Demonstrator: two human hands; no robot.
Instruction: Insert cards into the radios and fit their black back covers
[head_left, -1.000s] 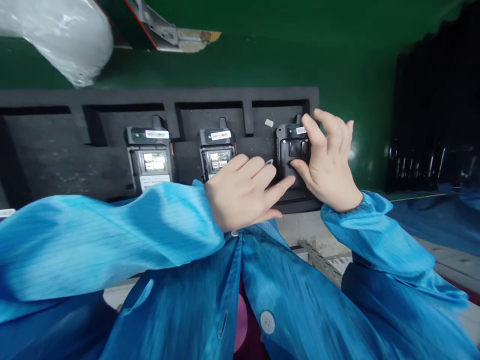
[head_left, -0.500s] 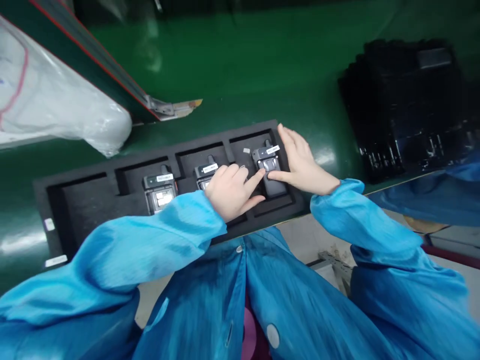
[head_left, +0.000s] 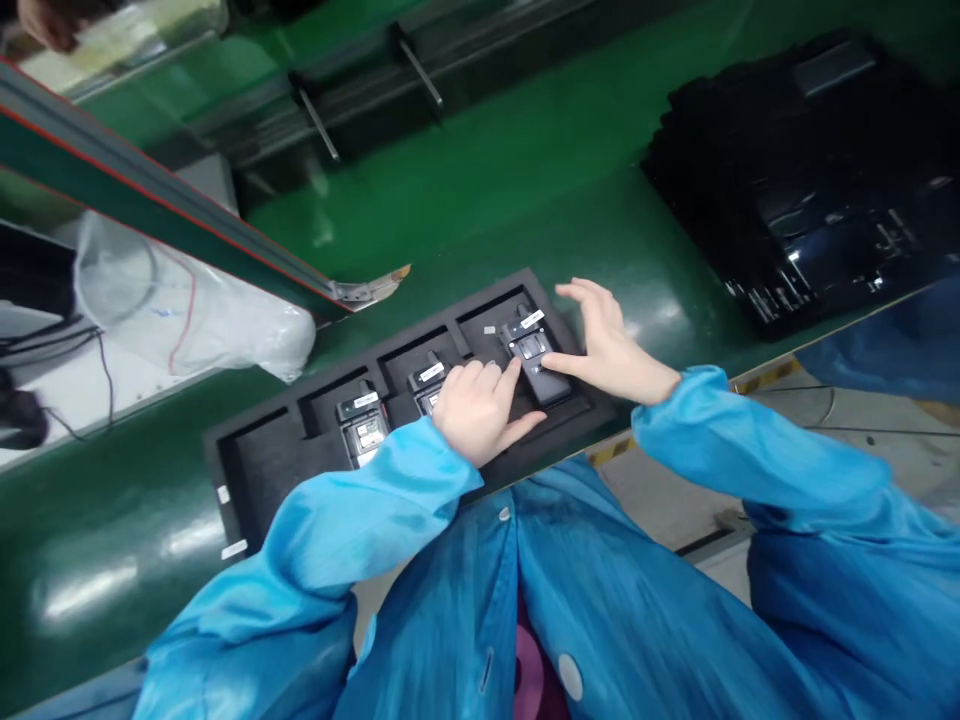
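A black foam tray (head_left: 262, 470) lies on the green belt with three black handheld devices in its slots. The rightmost device (head_left: 534, 352) sits between my hands. My left hand (head_left: 480, 410) rests on the tray beside it, index finger stretched out and touching the device's left edge. My right hand (head_left: 604, 340) lies against the device's right side, thumb on its lower face and fingers spread. The middle device (head_left: 426, 385) is partly hidden by my left hand. The left device (head_left: 360, 425) shows a lit label area.
A stack of black glossy trays (head_left: 810, 190) sits at the right on the green conveyor belt (head_left: 480, 200). A clear plastic bag (head_left: 195, 320) lies at the left beyond a red-edged rail (head_left: 150, 210). Another person's hand (head_left: 45, 20) shows at the top left corner.
The view has pulled back and tilted, so tray and devices look smaller. My right hand's fingers have lifted off the device's top and spread; my left index finger stays on its edge.
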